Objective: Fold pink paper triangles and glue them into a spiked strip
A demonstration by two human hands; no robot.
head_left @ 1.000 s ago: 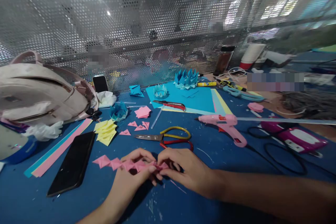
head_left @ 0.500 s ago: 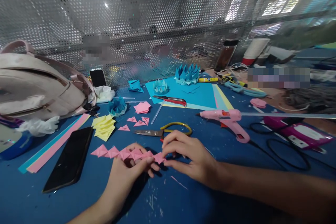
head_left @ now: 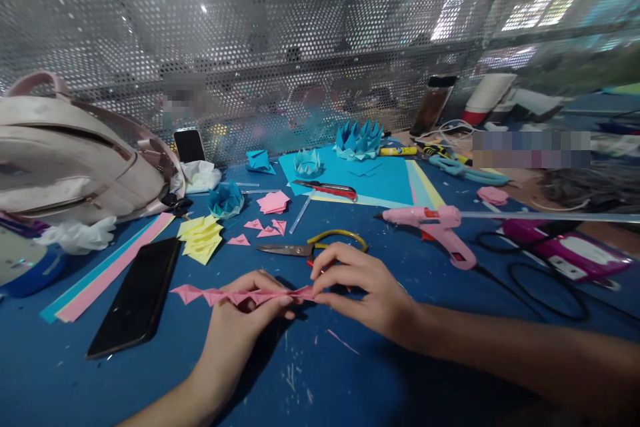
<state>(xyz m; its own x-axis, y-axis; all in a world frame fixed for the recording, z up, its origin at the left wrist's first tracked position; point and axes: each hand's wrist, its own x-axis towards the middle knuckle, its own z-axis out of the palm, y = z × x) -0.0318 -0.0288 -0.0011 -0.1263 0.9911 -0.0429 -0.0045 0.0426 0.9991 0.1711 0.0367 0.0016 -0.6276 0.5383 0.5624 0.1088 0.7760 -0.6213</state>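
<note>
A strip of joined pink folded paper triangles [head_left: 233, 296] stretches between my hands above the blue table. My left hand [head_left: 250, 310] pinches it along its middle and right part, thumb in front and fingers behind. At the strip's right end, the fingertips of my right hand [head_left: 367, 290] are closed on the last triangle. Just behind that hand lie scissors [head_left: 287, 249] with a yellow handle, partly covered by my fingers. Loose pink folded triangles [head_left: 269, 231] and a stack of pink paper squares [head_left: 273, 201] sit beyond my left hand.
Yellow paper squares [head_left: 201, 238], a black phone [head_left: 135, 300] and paper strips [head_left: 113, 267] lie left, before a backpack [head_left: 75, 160]. Right is a pink glue gun [head_left: 435, 223] with its cord. Behind are blue paper crowns [head_left: 359, 141], a red cutter [head_left: 327, 189] and blue sheets [head_left: 385, 183].
The pink strip has tipped so its triangles show more edge-on, their points now facing down. Both hands keep hold, and my right hand has shifted slightly.
</note>
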